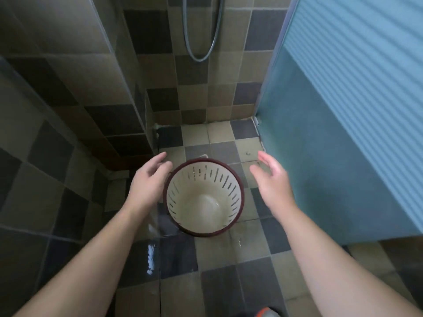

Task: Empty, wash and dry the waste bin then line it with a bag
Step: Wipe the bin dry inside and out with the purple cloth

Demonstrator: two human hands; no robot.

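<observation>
A cream waste bin (203,202) with slotted walls and a dark red rim stands upright on the tiled shower floor, seen from above. Nothing lies inside it and its bottom looks wet. My left hand (150,179) hovers just left of the rim with relaxed fingers, holding nothing. My right hand (273,179) hovers to the right of the bin, apart from it, palm turned inward and fingers loose.
A shower hose (201,42) loops down the checked tile wall at the back. A blue ribbed door (343,110) stands open on the right. A glass partition (137,106) and tiled wall close the left side. The floor (206,255) is wet.
</observation>
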